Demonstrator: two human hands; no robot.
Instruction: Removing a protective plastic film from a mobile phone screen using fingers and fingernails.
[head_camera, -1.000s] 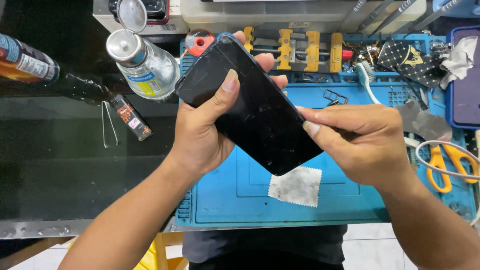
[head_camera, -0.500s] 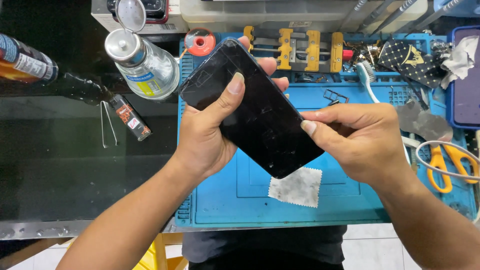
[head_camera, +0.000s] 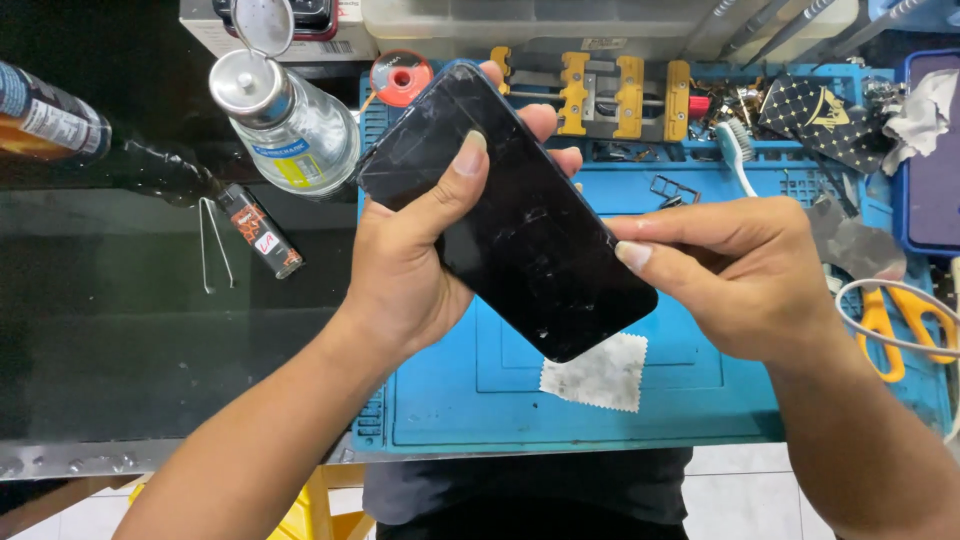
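A black smartphone (head_camera: 520, 225) with a cracked, smudged screen is held tilted above the blue work mat (head_camera: 700, 400). My left hand (head_camera: 410, 270) grips it from the left, thumb lying across the glass and fingertips showing past the far edge. My right hand (head_camera: 745, 275) is at the phone's right edge, with the thumb tip pressed against the side. A small dirty white cloth (head_camera: 598, 373) lies on the mat just below the phone.
A clear glass bottle (head_camera: 290, 125) with its cap flipped open, a lighter (head_camera: 262, 231) and tweezers (head_camera: 212, 245) sit on the black table at left. A yellow clamp jig (head_camera: 600, 90), a brush (head_camera: 737, 152), yellow scissors (head_camera: 900, 320) and a patterned case (head_camera: 825, 118) lie along the mat.
The phone has shifted slightly with both hands still on it. My right thumb now sits at the phone's right edge.
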